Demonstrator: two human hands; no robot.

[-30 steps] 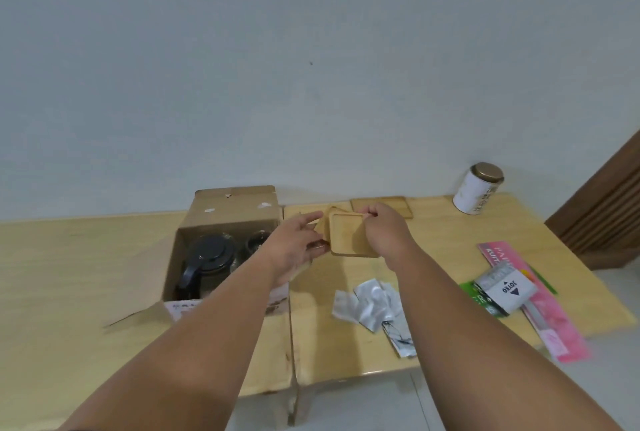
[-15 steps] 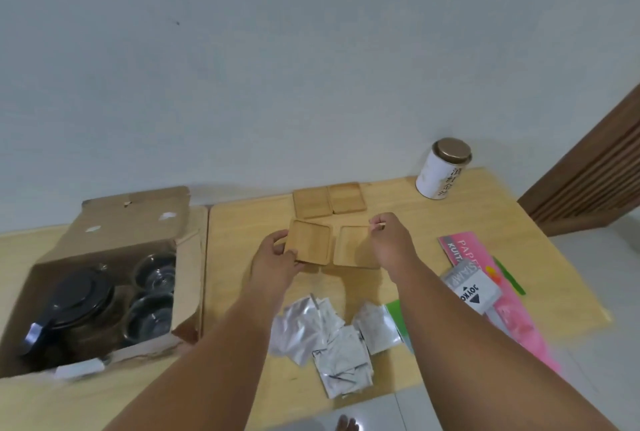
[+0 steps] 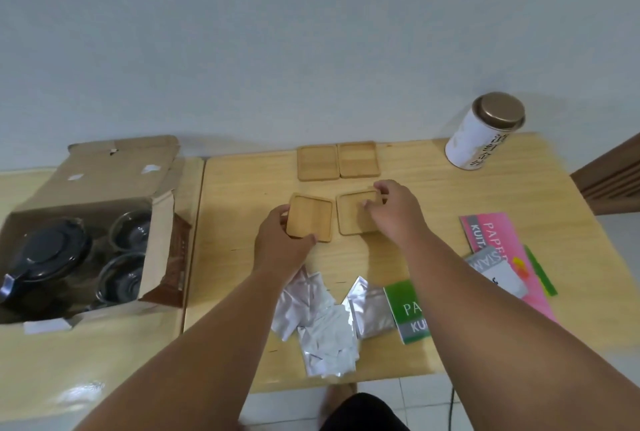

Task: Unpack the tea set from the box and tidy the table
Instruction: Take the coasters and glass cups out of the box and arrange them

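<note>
Two square wooden coasters lie flat side by side on the wooden table [image 3: 433, 188]. My left hand [image 3: 278, 245] grips the left coaster [image 3: 310, 217] by its near-left edge. My right hand [image 3: 393, 211] holds the right coaster [image 3: 356, 212] at its far-right corner, fingers resting on it. Two more coasters [image 3: 337, 160] sit together further back near the wall. The open cardboard box [image 3: 104, 185] stands at the left, holding a dark-lidded glass teapot [image 3: 45, 257] and two glass cups [image 3: 128, 257].
A white tea tin with a bronze lid [image 3: 485, 133] stands at the back right. Several silver foil sachets [image 3: 322, 320] lie near the front edge. Green [image 3: 408, 309] and pink paper packets [image 3: 498, 243] lie at the right. A wooden slatted panel stands at the far right.
The two coasters, held up in the air a second ago, now lie on the table in front of the back pair. The view has shifted right and down.
</note>
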